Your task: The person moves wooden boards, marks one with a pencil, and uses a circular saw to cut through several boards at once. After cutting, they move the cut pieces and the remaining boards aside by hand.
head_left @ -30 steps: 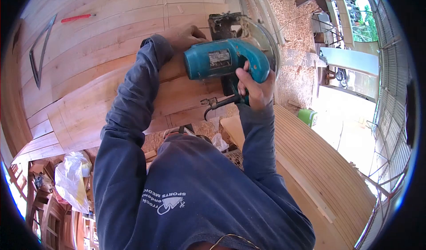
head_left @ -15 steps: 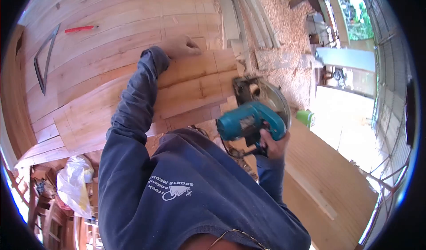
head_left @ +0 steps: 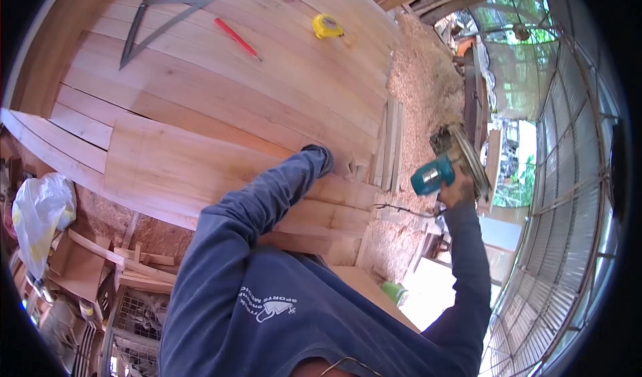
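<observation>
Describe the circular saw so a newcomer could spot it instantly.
Start at the broad wooden panel filling the upper left, then follow its right edge past the sawdust. There the right hand holds the circular saw in the air; it alone has a teal body and round blade guard.

An open-sided woodworking shed: joined timber planks (head_left: 200,109) cover the bench, sawdust (head_left: 421,83) heaps the floor, with a framing square (head_left: 157,19), tape measure (head_left: 326,25) and circular saw (head_left: 445,166).
</observation>
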The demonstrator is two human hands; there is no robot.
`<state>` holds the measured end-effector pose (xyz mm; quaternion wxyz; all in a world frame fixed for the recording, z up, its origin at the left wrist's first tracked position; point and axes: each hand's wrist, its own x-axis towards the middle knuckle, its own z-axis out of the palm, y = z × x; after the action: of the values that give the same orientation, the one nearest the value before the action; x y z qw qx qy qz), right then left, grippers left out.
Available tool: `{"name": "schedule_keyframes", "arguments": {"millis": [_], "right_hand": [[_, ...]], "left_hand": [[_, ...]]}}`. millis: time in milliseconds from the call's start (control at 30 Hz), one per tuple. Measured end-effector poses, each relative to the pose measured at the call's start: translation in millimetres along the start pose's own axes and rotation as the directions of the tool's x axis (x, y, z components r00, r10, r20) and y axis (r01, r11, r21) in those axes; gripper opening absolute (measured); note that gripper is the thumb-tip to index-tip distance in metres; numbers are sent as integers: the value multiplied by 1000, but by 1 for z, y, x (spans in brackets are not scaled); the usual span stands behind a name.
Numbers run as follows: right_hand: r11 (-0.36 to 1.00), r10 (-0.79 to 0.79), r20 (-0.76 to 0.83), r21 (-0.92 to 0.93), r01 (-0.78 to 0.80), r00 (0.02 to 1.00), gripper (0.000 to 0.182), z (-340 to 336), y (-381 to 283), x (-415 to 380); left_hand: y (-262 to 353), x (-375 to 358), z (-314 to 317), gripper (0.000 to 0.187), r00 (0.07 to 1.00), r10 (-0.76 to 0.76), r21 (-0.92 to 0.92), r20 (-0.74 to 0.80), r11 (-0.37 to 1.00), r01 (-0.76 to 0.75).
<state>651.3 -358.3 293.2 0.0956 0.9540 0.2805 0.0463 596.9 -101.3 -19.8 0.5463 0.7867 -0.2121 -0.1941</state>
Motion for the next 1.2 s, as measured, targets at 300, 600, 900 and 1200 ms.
{"name": "schedule_keyframes", "arguments": {"millis": [300, 600, 900, 1200], "right_hand": [[923, -9, 326, -361, 134, 945, 62, 52, -132, 200], [827, -223, 382, -413, 382, 897, 48, 129, -187, 249], [923, -254, 291, -212, 321, 923, 34, 147, -210, 238], [872, -187, -466, 327, 364, 865, 33, 161, -92, 63]], "left_hand": [[1, -11, -12, 32, 999, 21, 25, -34, 999, -20], [1, -17, -10, 36, 999, 24, 28, -44, 999, -23], [28, -20, -9, 40, 999, 46, 59, -16, 997, -45], [31, 19, -29, 39, 990, -86, 103, 116, 992, 74]]}}
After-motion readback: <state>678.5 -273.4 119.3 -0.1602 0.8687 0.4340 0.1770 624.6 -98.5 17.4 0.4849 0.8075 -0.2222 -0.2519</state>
